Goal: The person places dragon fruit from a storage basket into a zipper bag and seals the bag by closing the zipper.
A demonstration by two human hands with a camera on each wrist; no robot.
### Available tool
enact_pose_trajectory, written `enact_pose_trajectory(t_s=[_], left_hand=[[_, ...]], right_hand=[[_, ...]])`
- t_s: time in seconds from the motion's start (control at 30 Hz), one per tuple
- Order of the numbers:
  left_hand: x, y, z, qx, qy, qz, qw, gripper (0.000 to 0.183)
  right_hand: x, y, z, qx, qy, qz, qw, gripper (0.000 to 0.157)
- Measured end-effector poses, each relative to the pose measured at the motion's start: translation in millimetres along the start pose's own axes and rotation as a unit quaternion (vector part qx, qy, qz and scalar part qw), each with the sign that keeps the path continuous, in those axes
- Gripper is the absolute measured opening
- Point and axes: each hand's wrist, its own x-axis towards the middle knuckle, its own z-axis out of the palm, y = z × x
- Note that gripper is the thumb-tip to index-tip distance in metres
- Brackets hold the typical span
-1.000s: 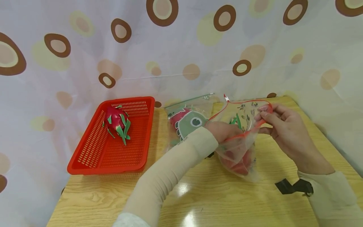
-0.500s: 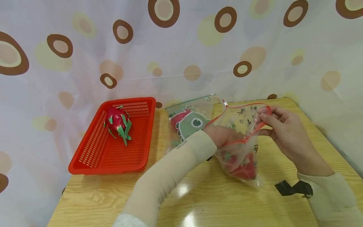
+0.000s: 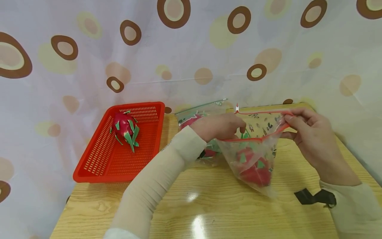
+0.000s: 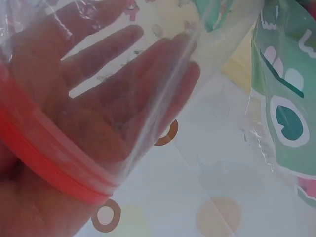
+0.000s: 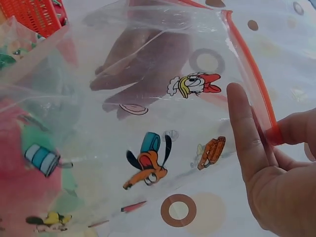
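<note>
My right hand (image 3: 313,139) pinches the red zip edge of a clear zip bag (image 3: 229,151) between thumb and fingers, at the mouth's right corner. Inside the bag, low down, lies a pink dragon fruit (image 3: 253,171) with green scales. My left hand (image 3: 219,126) is at the left side of the mouth, its fingers reaching inside. Through the film in the left wrist view, the left fingers (image 4: 163,69) look extended and hold nothing. Cartoon figures (image 5: 148,168) are printed on the bag, and its white slider (image 3: 237,108) sits at the back.
Behind my left arm a second zip bag (image 3: 206,108), with a green dinosaur print (image 4: 291,128), holds pink fruit. On the left a red plastic basket (image 3: 131,164) contains another dragon fruit (image 3: 123,124). A spotted curtain (image 3: 185,49) hangs behind the wooden table (image 3: 226,212).
My left hand has drawn back up and left from deep in the bag towards its mouth. The bag's mouth has spread wider, and the dragon fruit stays inside. The right hand keeps its pinch.
</note>
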Motion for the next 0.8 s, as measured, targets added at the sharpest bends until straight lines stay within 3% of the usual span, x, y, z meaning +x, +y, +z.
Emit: enact_pose_trajectory(t_s=[0.13,0.27,0.47,0.57,0.7,0.8], left_hand=[[-5.9,-5.6,-3.3,0.016,0.072,0.027,0.9969,0.029],[-12.0,-12.0,-5.7,0.024,0.149,0.058,0.9868,0.026],[-16.4,-23.2,-3.5,0.008,0.158,0.032,0.9869,0.027],[-16.6,-28.6,-2.3,-0.004,0.177,0.029,0.9838,0.029],[-21.6,-35.6,-2.0,-0.02,0.219,0.02,0.9753,0.032],[-29.2,-41.5,-2.1,-0.045,0.264,0.016,0.9633,0.032]], right_hand=[[1.9,-1.7,-0.9,0.018,0.004,-0.014,1.0,0.015],[4.0,-2.1,-2.6,0.029,0.015,-0.028,0.999,0.016],[6.5,-0.4,-2.0,0.004,0.002,-0.004,1.0,0.019],[6.9,0.7,-0.3,-0.014,-0.008,0.011,1.0,0.022],[7.0,1.8,1.5,-0.027,-0.016,0.02,0.999,0.023],[7.2,2.3,2.4,-0.035,-0.016,0.024,0.999,0.023]])
